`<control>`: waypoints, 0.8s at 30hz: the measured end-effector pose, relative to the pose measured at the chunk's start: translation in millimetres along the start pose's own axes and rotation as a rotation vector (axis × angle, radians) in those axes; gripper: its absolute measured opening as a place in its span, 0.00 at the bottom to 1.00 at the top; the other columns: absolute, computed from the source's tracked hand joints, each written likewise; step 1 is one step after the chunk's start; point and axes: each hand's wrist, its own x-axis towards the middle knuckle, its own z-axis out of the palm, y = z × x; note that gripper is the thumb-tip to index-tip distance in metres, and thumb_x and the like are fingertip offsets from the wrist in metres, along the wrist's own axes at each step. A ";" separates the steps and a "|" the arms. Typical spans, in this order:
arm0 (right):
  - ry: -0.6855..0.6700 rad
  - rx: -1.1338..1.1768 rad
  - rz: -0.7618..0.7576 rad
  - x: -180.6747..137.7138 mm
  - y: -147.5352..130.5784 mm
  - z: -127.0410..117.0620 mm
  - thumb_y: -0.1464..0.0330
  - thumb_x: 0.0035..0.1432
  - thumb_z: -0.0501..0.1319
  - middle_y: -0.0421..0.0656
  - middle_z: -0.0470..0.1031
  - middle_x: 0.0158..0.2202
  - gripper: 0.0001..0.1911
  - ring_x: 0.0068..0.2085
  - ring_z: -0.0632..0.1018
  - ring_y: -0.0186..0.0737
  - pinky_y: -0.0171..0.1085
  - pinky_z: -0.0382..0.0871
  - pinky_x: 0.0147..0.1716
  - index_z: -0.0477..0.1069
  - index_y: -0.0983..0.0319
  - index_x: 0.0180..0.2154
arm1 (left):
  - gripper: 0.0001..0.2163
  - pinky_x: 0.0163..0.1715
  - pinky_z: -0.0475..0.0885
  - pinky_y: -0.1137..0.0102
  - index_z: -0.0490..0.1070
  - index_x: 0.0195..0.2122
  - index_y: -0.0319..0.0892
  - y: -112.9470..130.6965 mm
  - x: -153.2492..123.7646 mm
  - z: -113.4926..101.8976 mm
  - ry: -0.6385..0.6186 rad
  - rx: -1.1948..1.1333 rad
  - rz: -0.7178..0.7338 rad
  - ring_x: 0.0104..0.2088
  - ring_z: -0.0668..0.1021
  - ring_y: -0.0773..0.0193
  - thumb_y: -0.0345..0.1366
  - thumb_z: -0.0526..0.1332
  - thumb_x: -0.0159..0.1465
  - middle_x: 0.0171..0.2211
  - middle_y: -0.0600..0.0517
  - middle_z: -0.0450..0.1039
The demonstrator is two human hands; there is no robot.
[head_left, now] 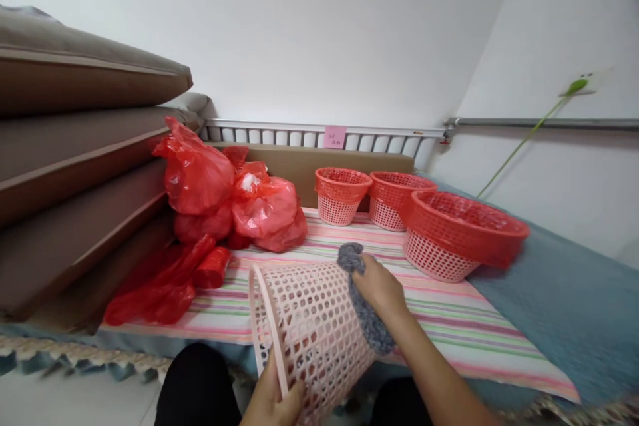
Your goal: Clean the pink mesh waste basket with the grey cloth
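A pale pink plastic mesh basket (309, 326) lies tipped on its side over my lap, its mouth facing left. My left hand (272, 399) grips its rim from below. My right hand (377, 286) presses a grey fuzzy cloth (367, 319) against the basket's outer wall, fingers closed on the cloth.
Three baskets lined with red bags (462, 233) (342, 193) (394, 198) stand on the striped cloth (449, 323) of the bed. Red plastic bags (224, 200) and a red roll (212, 267) lie at left by stacked brown cushions (74, 166). A metal rail (319, 134) runs along the wall.
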 end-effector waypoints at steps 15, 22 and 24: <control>0.107 0.112 0.036 -21.3 20.6 2.3 0.66 0.57 0.53 0.47 0.73 0.50 0.22 0.48 0.75 0.46 0.38 0.64 0.43 0.63 0.59 0.54 | 0.41 0.60 0.57 0.56 0.52 0.63 0.44 47.7 10.5 16.3 -0.062 -0.141 -0.086 0.60 0.65 0.46 0.31 0.68 0.48 0.56 0.41 0.69; 0.038 0.413 -0.308 -83.5 -63.9 9.6 0.70 0.53 0.56 0.44 0.74 0.48 0.22 0.49 0.73 0.42 0.37 0.63 0.49 0.67 0.57 0.51 | 0.38 0.55 0.65 0.56 0.61 0.57 0.43 20.8 0.9 0.3 -0.012 -0.087 -0.147 0.54 0.72 0.43 0.42 0.72 0.45 0.48 0.42 0.76; -0.001 0.465 -0.441 -104.8 -83.4 11.2 0.69 0.51 0.58 0.43 0.73 0.48 0.25 0.48 0.74 0.43 0.38 0.63 0.49 0.66 0.54 0.52 | 0.40 0.50 0.70 0.56 0.62 0.56 0.45 12.3 0.6 -7.9 0.040 -0.051 -0.158 0.53 0.73 0.41 0.43 0.74 0.41 0.44 0.44 0.79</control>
